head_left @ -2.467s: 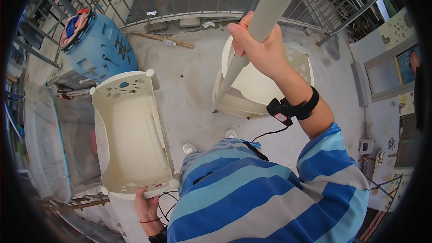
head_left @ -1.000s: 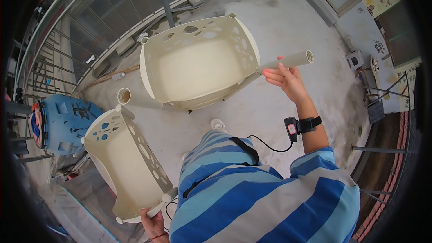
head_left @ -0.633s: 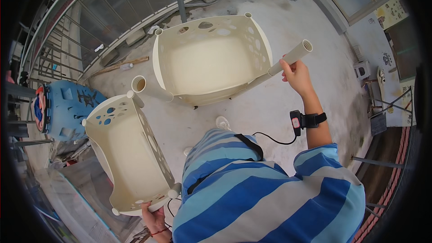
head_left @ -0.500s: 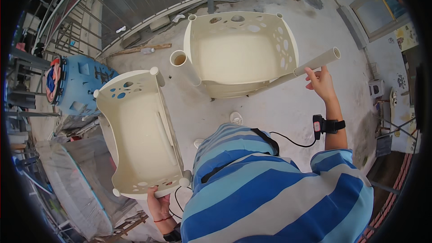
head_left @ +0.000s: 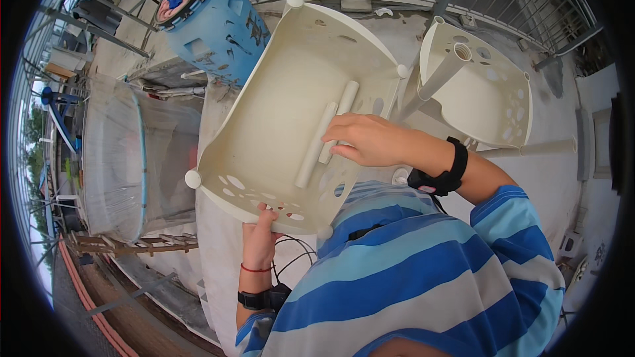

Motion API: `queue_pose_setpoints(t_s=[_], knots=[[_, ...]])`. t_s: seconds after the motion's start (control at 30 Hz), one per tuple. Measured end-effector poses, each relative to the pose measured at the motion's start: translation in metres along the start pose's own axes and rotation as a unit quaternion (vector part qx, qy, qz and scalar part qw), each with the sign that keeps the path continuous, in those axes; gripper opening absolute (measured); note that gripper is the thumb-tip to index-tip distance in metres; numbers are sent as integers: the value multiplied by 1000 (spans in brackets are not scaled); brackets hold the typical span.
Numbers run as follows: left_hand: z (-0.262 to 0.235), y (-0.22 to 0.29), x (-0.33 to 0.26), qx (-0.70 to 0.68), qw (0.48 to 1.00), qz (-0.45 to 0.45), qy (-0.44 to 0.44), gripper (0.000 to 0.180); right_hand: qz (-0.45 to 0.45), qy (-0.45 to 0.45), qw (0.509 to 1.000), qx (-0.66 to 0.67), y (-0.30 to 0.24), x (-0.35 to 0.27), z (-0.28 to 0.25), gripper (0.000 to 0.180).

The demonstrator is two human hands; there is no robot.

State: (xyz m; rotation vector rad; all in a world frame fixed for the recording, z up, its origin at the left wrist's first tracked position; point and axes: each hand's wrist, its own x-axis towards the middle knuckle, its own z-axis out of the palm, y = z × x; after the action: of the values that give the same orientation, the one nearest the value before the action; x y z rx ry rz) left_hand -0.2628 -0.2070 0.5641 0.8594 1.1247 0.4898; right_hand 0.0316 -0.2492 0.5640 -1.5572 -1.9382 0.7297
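Over the tilted cream shelf tray (head_left: 284, 112): two loose tubes (head_left: 327, 133).
Left hand (head_left: 259, 246) clamps the rim, right hand (head_left: 370, 140) rests open on tubes; more tilt, I reckon they roll off.

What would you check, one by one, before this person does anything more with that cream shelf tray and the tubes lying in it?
1. Left hand grips the near rim of the cream tray: ok.
2. Right hand rests on the two loose tubes inside the tray: ok.
3. Tubes lie flat on the tray's floor rather than rolling off: ok.
4. Second tray with its fitted tubes stands apart on the floor: ok.
5. Corner sockets of the held tray free of dirt: cannot tell.
6. Blue basket out of the way, off to the left: ok.
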Motion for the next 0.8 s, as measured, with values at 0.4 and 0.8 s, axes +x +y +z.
queue_pose_setpoints(t_s=[0.4, 0.8], knots=[[-38, 12, 3, 55, 998, -8, -13, 33, -70, -259, 895, -356, 14, 80, 154, 32], [-61, 1, 34, -44, 996, -60, -42, 42, -44, 244, 966, 75, -98, 8, -85, 32]])
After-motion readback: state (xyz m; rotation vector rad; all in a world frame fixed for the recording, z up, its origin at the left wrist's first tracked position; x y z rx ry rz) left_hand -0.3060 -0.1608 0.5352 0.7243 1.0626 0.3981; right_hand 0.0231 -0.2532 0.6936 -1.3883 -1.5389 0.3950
